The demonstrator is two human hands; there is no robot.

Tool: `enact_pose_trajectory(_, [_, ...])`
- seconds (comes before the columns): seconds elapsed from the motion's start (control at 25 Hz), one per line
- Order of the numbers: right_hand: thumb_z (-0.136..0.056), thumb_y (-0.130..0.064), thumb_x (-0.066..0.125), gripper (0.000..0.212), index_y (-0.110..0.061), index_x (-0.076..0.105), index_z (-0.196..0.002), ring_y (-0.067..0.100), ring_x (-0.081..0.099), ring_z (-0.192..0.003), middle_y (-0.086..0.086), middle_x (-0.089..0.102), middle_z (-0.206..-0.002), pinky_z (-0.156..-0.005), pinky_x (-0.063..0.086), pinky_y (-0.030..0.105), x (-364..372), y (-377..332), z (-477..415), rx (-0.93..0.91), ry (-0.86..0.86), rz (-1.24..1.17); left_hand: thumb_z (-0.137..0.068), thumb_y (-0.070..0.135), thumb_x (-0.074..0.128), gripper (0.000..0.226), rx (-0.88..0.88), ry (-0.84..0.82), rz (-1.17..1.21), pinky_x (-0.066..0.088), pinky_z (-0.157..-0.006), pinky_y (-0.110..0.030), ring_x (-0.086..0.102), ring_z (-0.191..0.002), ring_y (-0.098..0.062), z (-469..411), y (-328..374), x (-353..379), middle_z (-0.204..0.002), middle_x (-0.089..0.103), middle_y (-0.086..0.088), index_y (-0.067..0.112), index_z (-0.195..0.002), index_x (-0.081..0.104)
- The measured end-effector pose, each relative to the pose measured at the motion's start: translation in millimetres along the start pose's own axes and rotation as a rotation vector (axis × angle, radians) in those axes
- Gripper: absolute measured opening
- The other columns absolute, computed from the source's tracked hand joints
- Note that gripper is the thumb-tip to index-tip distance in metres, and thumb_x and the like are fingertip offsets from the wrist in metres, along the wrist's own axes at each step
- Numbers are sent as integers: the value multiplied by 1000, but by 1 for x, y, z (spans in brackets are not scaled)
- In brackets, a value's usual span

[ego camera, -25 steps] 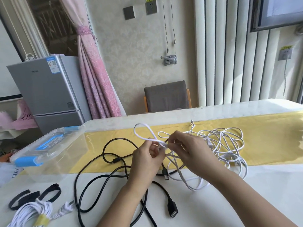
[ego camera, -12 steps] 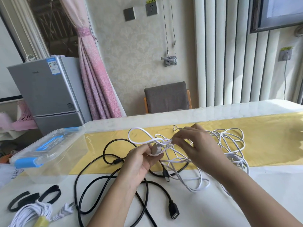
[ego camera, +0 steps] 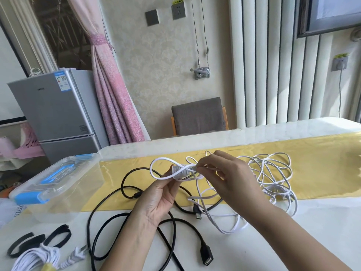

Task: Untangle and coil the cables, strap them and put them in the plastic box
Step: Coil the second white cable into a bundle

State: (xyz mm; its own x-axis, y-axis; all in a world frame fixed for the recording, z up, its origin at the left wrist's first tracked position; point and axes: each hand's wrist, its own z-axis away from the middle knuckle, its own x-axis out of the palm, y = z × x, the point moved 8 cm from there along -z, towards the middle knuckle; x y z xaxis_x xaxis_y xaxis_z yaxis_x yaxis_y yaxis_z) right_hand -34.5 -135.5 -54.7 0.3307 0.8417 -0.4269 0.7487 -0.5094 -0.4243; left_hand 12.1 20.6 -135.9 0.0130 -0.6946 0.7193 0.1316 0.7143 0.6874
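The clear plastic box (ego camera: 58,184) with blue latches sits at the bench's left edge, and flat black straps (ego camera: 39,241) curl near its front-left corner. A glossy black cable (ego camera: 207,255) loops mid-bench. My left hand (ego camera: 160,196) grips a loop of the thin white cable (ego camera: 277,189). My right hand (ego camera: 230,178) pinches a strand, and the tangle lies on the yellow runner (ego camera: 322,163).

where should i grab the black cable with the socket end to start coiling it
Take the black cable by its chunky socket end, pinched across its sides from above. That end is rigid and lies free on the table, nearest you, clear of the white tangle.
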Motion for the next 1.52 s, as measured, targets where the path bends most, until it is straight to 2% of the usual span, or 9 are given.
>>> enact_pose_trajectory(0.12, [-89, -37, 56, 19, -24, 70, -89, 4, 53, -59, -15, 50, -74, -53, 40, 16, 9, -6, 2, -67, -60, 62, -7, -4, 93, 61, -18, -20, 27, 53, -42, -22, 69, -55, -20, 4, -5, 4, -69, 70, -17, -6, -64, 72])
enact_pose_trajectory(0.28, [-86, -36, 60, 16, -26, 72, -84, 5, 48, -57, -15, 50, -69, -53, 36, 17, -2, 5, -2, -36, -38, 120, -62, 4, 73, 11, 35, -64, -261, 56, -53, -24, 69, -67, -20, 7, 4, 10, -85, 71, -18, 2, -73, 75])
enact_pose_trajectory(0.36, [-87, -33, 58, 17, -26, 74, -85, 5, 43, -59, -12, 47, -67, -52, 29, 17, -4, 8, -4, -51, -71, 174, -80, 21, 58, 24, 89, -144, -420, 53, -77, -30, 67, -90, -24, 10, 14, 13, -101, 70, -19, 5, -83, 76])
enact_pose_trajectory(0.48, [-90, -35, 47, 29, -22, 73, -87, 13, 44, -66, -7, 47, -68, -55, 30, 19, 15, -2, 0, -146, -193, 222, -76, 46, 68, 43, 146, -284, -750, 50, -87, -30, 67, -100, -23, 19, 14, 24, -106, 71, -16, 8, -96, 74])
enact_pose_trajectory(0.6, [-91, -35, 45, 31, -19, 72, -89, 15, 48, -66, -5, 49, -71, -57, 29, 19, 25, -4, 5, -185, -249, 207, -71, 29, 71, 28, 197, -303, -1056, 50, -88, -30, 68, -91, -18, 22, 5, 29, -95, 73, -9, 19, -97, 72])
enact_pose_trajectory(0.92, [-92, -15, 59, 13, -20, 65, -81, 4, 54, -67, -12, 59, -72, -60, 39, 16, 3, 16, -2, 172, -106, -132, -72, 2, 56, 31, 110, -364, -830, 55, -75, -28, 68, -88, -21, 29, 12, 32, -101, 71, -15, 9, -96, 74])
enact_pose_trajectory(1.24, [-77, -4, 60, 14, -12, 49, -75, 5, 19, -30, -6, 19, -39, -30, 18, 14, -52, 124, 20, 976, 707, -1440, -74, -7, 52, 44, 288, -50, -1695, 48, -66, -15, 65, -76, -6, 6, 9, -6, -75, 70, 15, 31, -62, 70])
enact_pose_trajectory(1.36, [-92, -9, 42, 26, -15, 38, -67, 5, 18, -25, -6, 18, -34, -27, 17, 18, -48, 135, 25, 1041, 732, -1546, -73, -11, 49, 46, 494, 130, -1743, 40, -62, -4, 59, -81, -1, 9, 35, -4, -85, 61, 20, 32, -68, 66])
enact_pose_trajectory(1.52, [-103, -20, 32, 35, -13, 41, -69, 4, 20, -26, -7, 20, -37, -26, 14, 15, -23, 117, 22, 1081, 507, -1513, -83, 17, 61, 19, 656, -152, -1510, 41, -82, -8, 54, -101, 7, 24, 11, 36, -102, 62, 20, 34, -90, 65])
